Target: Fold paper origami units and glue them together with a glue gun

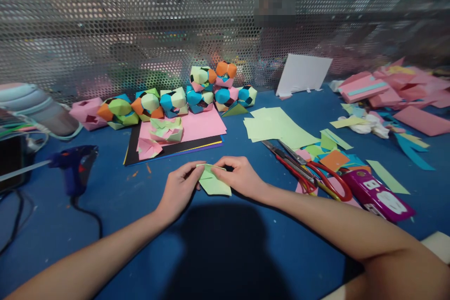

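Observation:
Just above the middle of the blue table, a small folded piece of light green paper (215, 184) is held between both hands. My left hand (180, 186) pinches its upper left corner between thumb and fingers. At its upper right edge, my right hand (242, 176) grips it, the thumb lying across the front. Parts of the fingers are hidden behind the paper. Beyond the hands, a partly assembled green and pink paper piece (166, 130) rests on a pink sheet (200, 125). Light green sheets (281, 126) lie to the right.
Multicoloured folded-paper balls (174, 102) line the back beside a perforated metal screen (158, 33). Red-handled scissors (293, 168), a purple stapler-like object (378, 194) and paper scraps are at right. A blue glue gun (75, 168) with its cord and a tumbler (38, 108) stand left.

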Available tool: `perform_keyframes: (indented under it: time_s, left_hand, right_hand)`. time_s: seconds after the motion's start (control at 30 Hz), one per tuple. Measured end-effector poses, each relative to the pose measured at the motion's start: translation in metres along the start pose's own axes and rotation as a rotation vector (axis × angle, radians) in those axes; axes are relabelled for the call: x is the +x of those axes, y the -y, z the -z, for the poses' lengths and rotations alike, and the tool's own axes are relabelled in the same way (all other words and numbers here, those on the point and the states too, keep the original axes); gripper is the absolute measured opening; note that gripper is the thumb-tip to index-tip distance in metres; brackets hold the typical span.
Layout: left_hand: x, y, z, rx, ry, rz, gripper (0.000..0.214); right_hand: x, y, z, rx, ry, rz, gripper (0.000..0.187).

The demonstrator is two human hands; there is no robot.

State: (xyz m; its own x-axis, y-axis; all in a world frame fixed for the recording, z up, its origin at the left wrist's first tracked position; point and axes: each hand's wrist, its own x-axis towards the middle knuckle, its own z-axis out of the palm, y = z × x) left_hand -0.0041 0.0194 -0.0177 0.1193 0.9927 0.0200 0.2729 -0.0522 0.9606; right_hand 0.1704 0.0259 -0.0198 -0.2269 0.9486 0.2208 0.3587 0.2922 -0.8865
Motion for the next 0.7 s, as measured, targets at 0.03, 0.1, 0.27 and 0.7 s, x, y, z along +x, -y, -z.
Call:
perform_keyframes:
  time_s: [0.03,0.1,0.27,0.7]
  left_hand:
    - [0.0,0.0005,-0.0001,0.004,-0.006,-0.001,0.034]
    - [-0.0001,0.0004,0.0,0.01,-0.011,-0.013,0.034]
    - [0.0001,-0.0032,0.0009,0.041,-0.026,-0.054,0.03]
    - [0.0011,-0.0023,0.0001,0.048,0.007,-0.044,0.023]
  right_hand:
    - [0.0,-0.0001,-0.0001,-0.006,-0.001,0.007,0.015]
    - [0.0002,-0.0001,-0.0004,-0.015,0.007,0.024,0.015]
    - [0.0,-0.0007,-0.0015,-0.044,0.017,0.021,0.016]
    - [-0.0005,-0.0049,-0.0032,-0.015,0.001,-0.018,0.017]
